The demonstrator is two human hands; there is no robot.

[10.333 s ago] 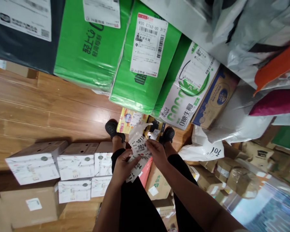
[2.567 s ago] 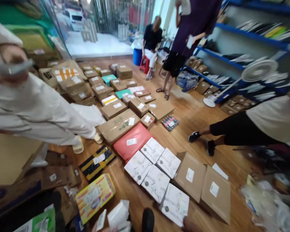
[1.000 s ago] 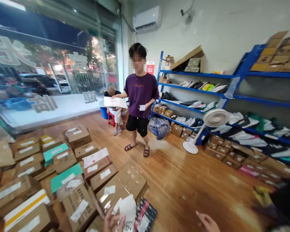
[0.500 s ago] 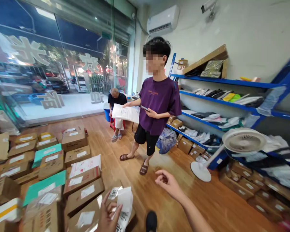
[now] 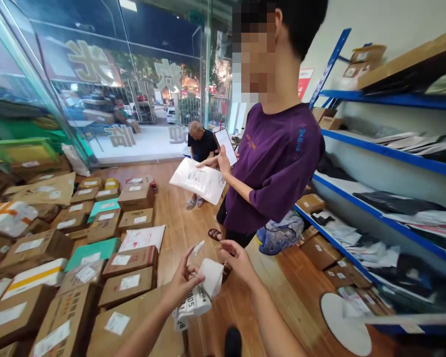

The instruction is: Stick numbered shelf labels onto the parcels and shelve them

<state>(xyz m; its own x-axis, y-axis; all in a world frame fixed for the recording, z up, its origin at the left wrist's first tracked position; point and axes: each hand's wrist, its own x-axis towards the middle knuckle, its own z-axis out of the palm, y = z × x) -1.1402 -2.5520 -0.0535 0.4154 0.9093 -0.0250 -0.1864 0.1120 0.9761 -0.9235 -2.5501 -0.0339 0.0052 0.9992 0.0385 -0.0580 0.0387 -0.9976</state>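
The strip of labels (image 5: 202, 292) sits at the lower centre of the frame, with your left hand (image 5: 180, 285) closed around it. Your right hand (image 5: 240, 260) touches its upper edge; whether it pinches, I cannot tell. Just above, a person in a purple shirt (image 5: 278, 163) holds a white parcel (image 5: 202, 181).

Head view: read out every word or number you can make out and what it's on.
"光", mirrored: glass front.
"临", mirrored: glass front.
"005", start hidden: label strip in the left hand.
Too small or blurred: parcel labels, purple shirt print, red wall sign.
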